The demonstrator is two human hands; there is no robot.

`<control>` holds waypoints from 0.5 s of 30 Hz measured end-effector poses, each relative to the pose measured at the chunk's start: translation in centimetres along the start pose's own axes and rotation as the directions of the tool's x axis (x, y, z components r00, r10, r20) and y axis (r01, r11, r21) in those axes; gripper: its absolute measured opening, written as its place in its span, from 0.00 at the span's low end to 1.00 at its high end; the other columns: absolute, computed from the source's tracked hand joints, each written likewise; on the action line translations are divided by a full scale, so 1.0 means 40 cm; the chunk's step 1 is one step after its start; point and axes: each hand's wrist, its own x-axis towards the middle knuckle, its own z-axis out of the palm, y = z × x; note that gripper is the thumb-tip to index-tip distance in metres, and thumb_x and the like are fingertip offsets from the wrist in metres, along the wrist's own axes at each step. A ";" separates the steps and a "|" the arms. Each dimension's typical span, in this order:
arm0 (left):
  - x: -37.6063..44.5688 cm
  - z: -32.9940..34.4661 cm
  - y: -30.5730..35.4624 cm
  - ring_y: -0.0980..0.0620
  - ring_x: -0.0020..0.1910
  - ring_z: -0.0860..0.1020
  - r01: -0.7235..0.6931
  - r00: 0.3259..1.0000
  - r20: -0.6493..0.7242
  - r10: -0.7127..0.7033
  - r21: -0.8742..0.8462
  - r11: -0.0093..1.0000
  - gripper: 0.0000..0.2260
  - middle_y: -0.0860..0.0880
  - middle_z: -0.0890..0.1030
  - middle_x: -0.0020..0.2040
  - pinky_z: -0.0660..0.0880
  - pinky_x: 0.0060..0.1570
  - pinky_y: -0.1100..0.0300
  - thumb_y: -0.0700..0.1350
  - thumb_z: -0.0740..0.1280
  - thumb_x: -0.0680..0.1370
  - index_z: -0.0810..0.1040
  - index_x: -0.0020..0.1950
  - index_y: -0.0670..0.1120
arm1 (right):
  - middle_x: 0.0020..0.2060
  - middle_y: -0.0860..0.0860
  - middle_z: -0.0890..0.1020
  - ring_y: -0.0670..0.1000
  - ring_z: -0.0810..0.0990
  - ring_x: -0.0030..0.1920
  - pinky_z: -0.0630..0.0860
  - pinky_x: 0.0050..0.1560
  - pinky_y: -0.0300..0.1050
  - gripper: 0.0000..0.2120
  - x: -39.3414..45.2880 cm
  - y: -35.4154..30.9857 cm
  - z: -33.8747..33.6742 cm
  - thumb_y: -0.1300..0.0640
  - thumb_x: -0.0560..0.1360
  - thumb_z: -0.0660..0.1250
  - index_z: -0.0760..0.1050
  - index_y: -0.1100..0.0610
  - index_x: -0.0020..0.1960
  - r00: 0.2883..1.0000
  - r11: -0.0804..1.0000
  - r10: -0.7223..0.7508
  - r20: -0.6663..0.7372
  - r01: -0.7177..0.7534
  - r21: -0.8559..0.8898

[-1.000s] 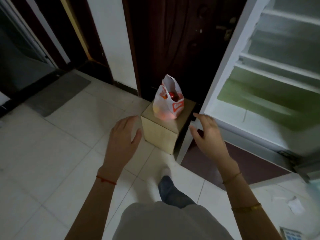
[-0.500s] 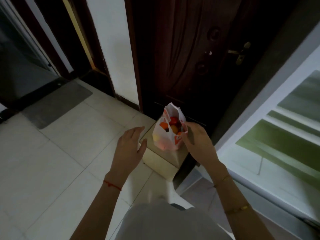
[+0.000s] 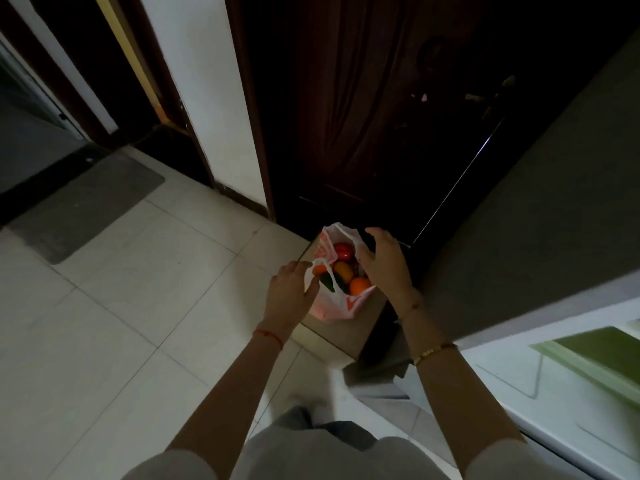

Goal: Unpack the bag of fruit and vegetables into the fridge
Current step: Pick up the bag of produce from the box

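Bag (image 3: 341, 306) of produce, open, on a box (image 3: 341, 336) by the dark door (image 3: 381, 116).
Inside: red pepper (image 3: 343, 250), yellow pepper (image 3: 343, 269), orange (image 3: 360, 285). Left hand (image 3: 289, 292) at the bag's left edge, thumb on the plastic; whether it grips cannot be told. Right hand (image 3: 382, 259) over the right rim, fingers spread, holding nothing. Open fridge (image 3: 554, 368) to the right.

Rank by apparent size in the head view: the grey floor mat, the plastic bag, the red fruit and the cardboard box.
1. Grey floor mat
2. Cardboard box, partly hidden by the bag
3. Plastic bag
4. Red fruit inside the bag

The mat lies farther away, so its true lead is probably greater.
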 end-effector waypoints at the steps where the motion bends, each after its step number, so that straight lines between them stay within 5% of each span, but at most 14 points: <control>1: 0.025 0.009 0.001 0.46 0.62 0.76 0.055 0.998 0.029 -0.054 -0.053 0.997 0.18 0.45 0.78 0.64 0.74 0.62 0.51 0.50 0.63 0.81 0.74 0.69 0.45 | 0.65 0.58 0.73 0.56 0.72 0.67 0.67 0.55 0.39 0.18 0.026 0.005 0.016 0.56 0.81 0.62 0.69 0.60 0.69 1.000 1.000 0.013 -0.008 -0.013 0.000; 6: 0.142 0.062 -0.007 0.46 0.59 0.80 0.382 0.917 0.237 -0.320 -0.291 0.877 0.19 0.44 0.81 0.62 0.76 0.59 0.55 0.55 0.65 0.80 0.79 0.63 0.43 | 0.65 0.58 0.73 0.56 0.74 0.64 0.69 0.49 0.38 0.17 0.154 0.052 0.122 0.56 0.81 0.62 0.69 0.57 0.68 0.990 0.991 0.129 0.064 -0.130 0.012; 15: 0.255 0.146 -0.017 0.47 0.58 0.79 0.505 0.838 0.393 -0.380 -0.290 0.813 0.16 0.43 0.82 0.59 0.68 0.49 0.64 0.51 0.65 0.81 0.81 0.59 0.41 | 0.65 0.58 0.74 0.58 0.72 0.66 0.73 0.60 0.48 0.18 0.290 0.152 0.244 0.57 0.79 0.64 0.70 0.59 0.68 0.978 0.990 0.128 0.163 -0.115 -0.088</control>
